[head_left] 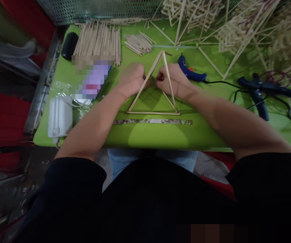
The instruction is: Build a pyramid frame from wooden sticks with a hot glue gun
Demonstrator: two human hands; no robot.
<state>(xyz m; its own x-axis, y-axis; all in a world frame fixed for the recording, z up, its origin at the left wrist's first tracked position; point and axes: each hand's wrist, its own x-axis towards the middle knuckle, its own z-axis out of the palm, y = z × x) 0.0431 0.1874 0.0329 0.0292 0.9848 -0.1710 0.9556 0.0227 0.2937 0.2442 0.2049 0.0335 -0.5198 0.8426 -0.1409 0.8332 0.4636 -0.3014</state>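
A pyramid-like frame of thin wooden sticks (135,99) stands on the green table, its peak pointing away from me. My left hand (133,78) is at the frame's left side, fingers curled in towards the middle. From the right, my right hand (174,79) reaches behind one slanting stick, its thumb and fingertips pinched. The two sets of fingertips nearly meet inside the frame. Whatever small thing they pinch is too small and partly hidden to name. A flat, stained metal-looking strip (157,121) lies in front of the frame's base.
Behind my right hand lies a blue glue gun (193,75). Dark clamp-like tools (259,98) and cords lie farther right. Stick piles (97,38) (139,43), a phone (97,79) and a white power adapter (60,116) sit left. Bigger stick structures (238,30) fill the back right.
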